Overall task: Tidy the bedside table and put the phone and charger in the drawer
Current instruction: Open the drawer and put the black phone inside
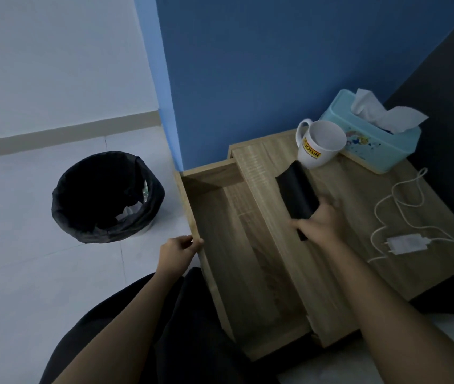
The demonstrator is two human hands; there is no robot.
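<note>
My right hand (318,223) grips a black phone (298,194) by its near end and holds it just above the wooden bedside table (358,273), near the table's left edge. The drawer (237,245) stands pulled out to the left with nothing visible inside it. My left hand (178,249) holds the drawer's front edge, fingers curled over it. A white charger (405,243) lies flat on the right part of the tabletop. Its white cable (397,200) snakes toward the back.
A white mug (318,146) and a teal tissue box (372,139) stand at the back of the tabletop against the blue wall. A bin with a black liner (107,198) sits on the pale tiled floor to the left. My dark-clothed legs are below.
</note>
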